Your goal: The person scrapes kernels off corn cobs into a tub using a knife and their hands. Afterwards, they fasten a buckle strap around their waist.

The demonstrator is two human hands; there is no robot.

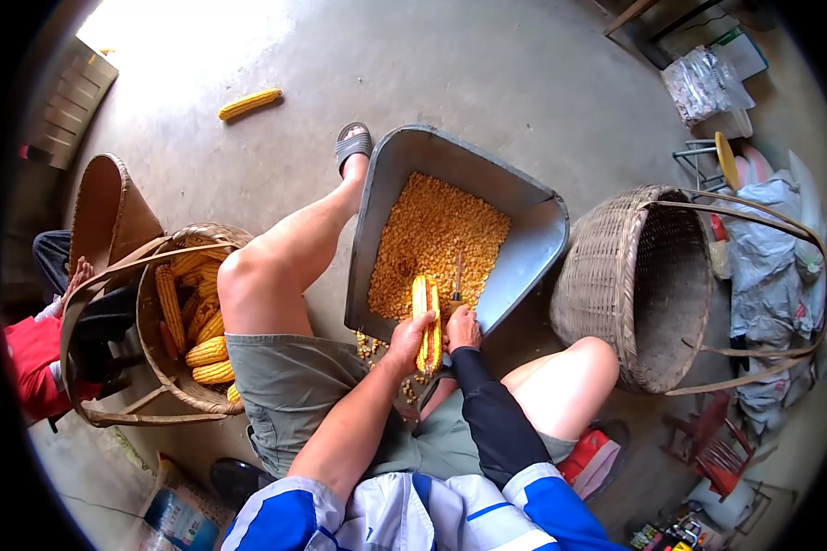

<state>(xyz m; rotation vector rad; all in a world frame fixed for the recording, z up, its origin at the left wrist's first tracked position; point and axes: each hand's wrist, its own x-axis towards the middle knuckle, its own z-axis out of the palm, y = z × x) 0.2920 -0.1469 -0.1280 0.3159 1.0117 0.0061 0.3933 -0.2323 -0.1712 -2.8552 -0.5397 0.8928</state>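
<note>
My left hand is closed round a yellow corn cob, which stands lengthwise over the near edge of the metal bin. Some kernel rows are stripped from it, leaving reddish grooves. Just to the right, my right hand grips a screwdriver by its dark handle, with the thin shaft pointing away from me. Below both lies a heap of loose corn kernels inside the grey metal bin, between my legs. More kernels are scattered on the floor by the bin's near left corner.
At left, a wicker basket holds several whole corn cobs. A tipped, hollow wicker basket lies at right, its long handle reaching outward. One cob is on the floor ahead. Another person's red sleeve shows at far left.
</note>
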